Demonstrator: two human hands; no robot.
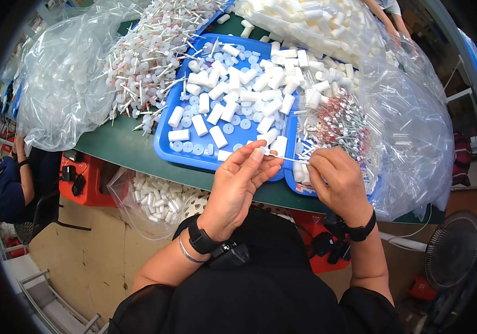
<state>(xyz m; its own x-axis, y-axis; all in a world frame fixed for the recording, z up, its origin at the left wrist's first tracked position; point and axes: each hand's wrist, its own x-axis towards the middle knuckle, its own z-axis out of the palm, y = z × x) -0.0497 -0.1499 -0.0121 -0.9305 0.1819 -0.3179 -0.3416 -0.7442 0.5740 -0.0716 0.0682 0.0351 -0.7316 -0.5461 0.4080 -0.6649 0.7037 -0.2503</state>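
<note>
Dark green, the table (116, 146) spreads across the workroom, with a tan floor (102, 253) below and a round fan (453, 249) at the right. Held over the table's near edge, in front of the trays, is a thin white rod (287, 159), straight and smooth, lying nearly level. At its left end sits a small whitish piece (265, 150), wider than the rod and partly hidden by fingers; whether the two are joined I cannot tell. The left hand (244, 170) pinches that piece between thumb and fingers, while the right hand (334, 175) grips the rod's other end. Both hands stand apart, with the rod spanning the gap.

Behind them, a blue tray (164, 146) holds loose white cylinders (218, 136) and flat pale-blue discs (228, 128). Just beside it, a second blue tray (292, 181) carries more cylinders and a heap of thin red and grey pieces (341, 125). Farther back, a clear bag (319, 25) bulges with cylinders; left of the trays rises a pile of white stemmed parts (141, 67).
</note>
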